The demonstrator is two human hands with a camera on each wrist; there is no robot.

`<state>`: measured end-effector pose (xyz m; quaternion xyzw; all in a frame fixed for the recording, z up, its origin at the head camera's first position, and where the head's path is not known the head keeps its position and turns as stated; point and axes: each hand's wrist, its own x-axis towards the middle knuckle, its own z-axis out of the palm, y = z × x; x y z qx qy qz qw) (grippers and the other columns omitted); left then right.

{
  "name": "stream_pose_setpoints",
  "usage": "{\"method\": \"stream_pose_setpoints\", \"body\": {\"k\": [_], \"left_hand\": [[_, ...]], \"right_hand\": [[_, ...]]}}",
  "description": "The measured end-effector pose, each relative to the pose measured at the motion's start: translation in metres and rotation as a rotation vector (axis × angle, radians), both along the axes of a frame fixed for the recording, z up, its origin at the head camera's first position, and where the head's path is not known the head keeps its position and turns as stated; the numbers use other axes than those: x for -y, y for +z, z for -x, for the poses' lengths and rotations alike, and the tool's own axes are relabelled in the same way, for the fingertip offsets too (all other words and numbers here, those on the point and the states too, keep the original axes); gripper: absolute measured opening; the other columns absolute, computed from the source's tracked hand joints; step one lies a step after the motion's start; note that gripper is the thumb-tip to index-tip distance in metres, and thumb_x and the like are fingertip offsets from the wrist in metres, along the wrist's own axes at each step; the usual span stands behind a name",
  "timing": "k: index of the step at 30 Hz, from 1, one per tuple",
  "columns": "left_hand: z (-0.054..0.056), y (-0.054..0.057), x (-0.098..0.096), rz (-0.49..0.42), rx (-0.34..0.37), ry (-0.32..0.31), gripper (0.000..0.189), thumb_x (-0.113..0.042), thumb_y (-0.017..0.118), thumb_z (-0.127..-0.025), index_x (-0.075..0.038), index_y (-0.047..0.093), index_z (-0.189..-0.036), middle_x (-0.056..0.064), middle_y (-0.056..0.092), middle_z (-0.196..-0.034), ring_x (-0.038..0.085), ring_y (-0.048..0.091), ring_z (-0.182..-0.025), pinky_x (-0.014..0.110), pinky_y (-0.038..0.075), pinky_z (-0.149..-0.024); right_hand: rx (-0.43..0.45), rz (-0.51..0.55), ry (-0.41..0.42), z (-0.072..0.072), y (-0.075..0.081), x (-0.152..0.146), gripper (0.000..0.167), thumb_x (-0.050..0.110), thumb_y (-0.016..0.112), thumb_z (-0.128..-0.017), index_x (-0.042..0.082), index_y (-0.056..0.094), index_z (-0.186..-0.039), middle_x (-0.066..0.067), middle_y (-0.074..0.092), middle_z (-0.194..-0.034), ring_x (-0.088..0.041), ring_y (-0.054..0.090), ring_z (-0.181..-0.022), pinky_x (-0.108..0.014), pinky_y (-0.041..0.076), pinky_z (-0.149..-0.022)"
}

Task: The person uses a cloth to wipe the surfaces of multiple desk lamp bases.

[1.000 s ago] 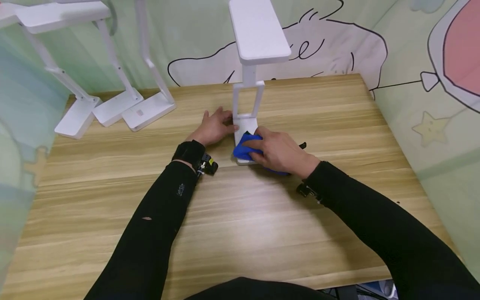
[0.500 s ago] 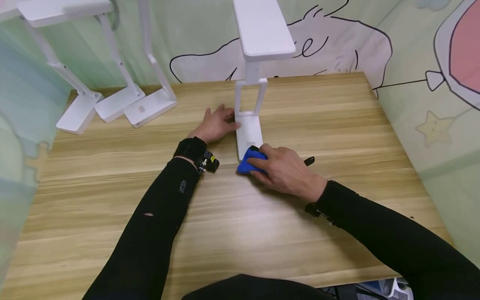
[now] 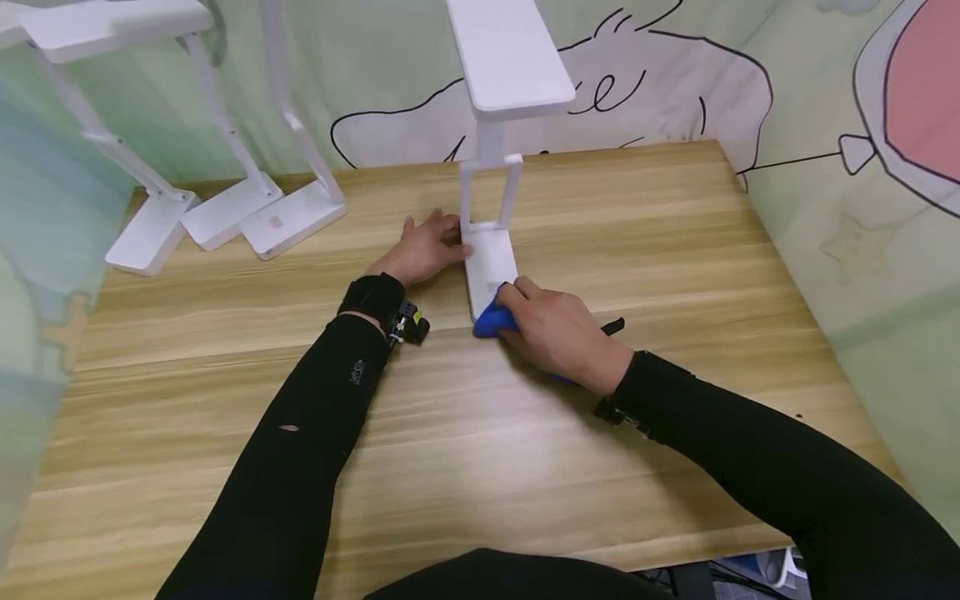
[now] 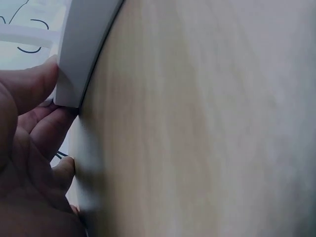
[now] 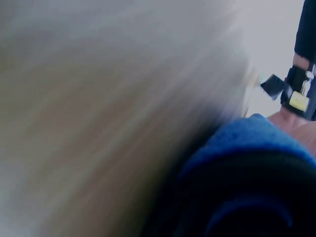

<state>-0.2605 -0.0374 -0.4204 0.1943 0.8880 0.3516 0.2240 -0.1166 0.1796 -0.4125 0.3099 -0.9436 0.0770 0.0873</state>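
Observation:
A white desk lamp (image 3: 489,254) stands upright near the table's middle, its flat head raised above the base. My left hand (image 3: 418,252) holds the back left corner of the base. In the left wrist view the thumb (image 4: 37,84) lies against one side of the base (image 4: 84,49), with fingers at its end. My right hand (image 3: 558,333) grips a blue cloth (image 3: 493,320) at the base's front edge. In the right wrist view the cloth (image 5: 256,136) looks fuzzy, with a dark part below it. A black tip (image 3: 613,327) sticks out beyond the right hand.
Several more white desk lamps (image 3: 292,218) stand close together at the table's back left. A wall with cartoon drawings (image 3: 405,133) borders the wooden table (image 3: 450,467) at the back and sides. Cables and other items (image 3: 772,575) show below the front right edge.
The right hand with the cloth has come from the top of the lamp base toward its front edge, uncovering a small label. The left hand stays at the back left corner.

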Motion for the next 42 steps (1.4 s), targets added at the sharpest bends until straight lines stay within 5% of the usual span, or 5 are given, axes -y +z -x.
{"method": "stream_pose_setpoints", "body": {"k": [10, 20, 25, 34, 42], "left_hand": [[0.001, -0.001, -0.001, 0.002, 0.018, 0.012, 0.061, -0.039, 0.059, -0.098, -0.016, 0.040, -0.151, 0.003, 0.048, -0.153, 0.022, -0.003, -0.157, 0.047, -0.020, -0.123], [-0.002, 0.002, -0.003, -0.008, 0.043, 0.023, 0.063, -0.039, 0.060, -0.098, -0.014, 0.039, -0.153, 0.004, 0.048, -0.154, 0.020, -0.005, -0.157, 0.043, -0.021, -0.123], [-0.004, 0.003, -0.001, 0.002, 0.027, 0.019, 0.060, -0.040, 0.059, -0.099, -0.016, 0.041, -0.151, 0.003, 0.047, -0.154, 0.021, -0.005, -0.158, 0.044, -0.020, -0.123], [-0.004, -0.002, 0.000, -0.003, -0.016, 0.016, 0.060, -0.040, 0.058, -0.099, -0.013, 0.041, -0.151, 0.005, 0.050, -0.151, 0.023, -0.001, -0.158, 0.047, -0.017, -0.124], [-0.004, 0.000, 0.000, -0.008, 0.017, 0.014, 0.063, -0.042, 0.059, -0.098, -0.016, 0.041, -0.152, 0.003, 0.047, -0.154, 0.021, -0.003, -0.158, 0.044, -0.019, -0.124]], "right_hand": [[0.111, 0.030, -0.009, 0.013, 0.001, -0.043, 0.031, 0.028, 0.074, -0.089, 0.013, 0.060, -0.113, -0.007, 0.059, -0.098, -0.017, 0.063, -0.072, -0.035, 0.055, -0.060], [0.212, 0.242, -0.317, 0.051, 0.014, -0.037, 0.043, 0.035, 0.064, -0.096, 0.012, 0.062, -0.133, -0.017, 0.062, -0.120, -0.032, 0.064, -0.099, -0.050, 0.055, -0.083], [0.250, 0.166, -0.279, 0.056, 0.011, -0.010, 0.048, 0.038, 0.057, -0.099, 0.015, 0.056, -0.141, -0.023, 0.055, -0.131, -0.034, 0.063, -0.107, -0.050, 0.056, -0.087], [0.174, 0.088, -0.105, 0.014, 0.007, -0.016, 0.044, 0.032, 0.062, -0.097, 0.016, 0.060, -0.138, -0.022, 0.055, -0.125, -0.031, 0.065, -0.099, -0.045, 0.058, -0.082], [0.226, 0.122, -0.249, 0.054, 0.010, -0.007, 0.042, 0.028, 0.056, -0.100, 0.010, 0.059, -0.138, -0.023, 0.057, -0.124, -0.032, 0.063, -0.103, -0.048, 0.058, -0.081]]}}
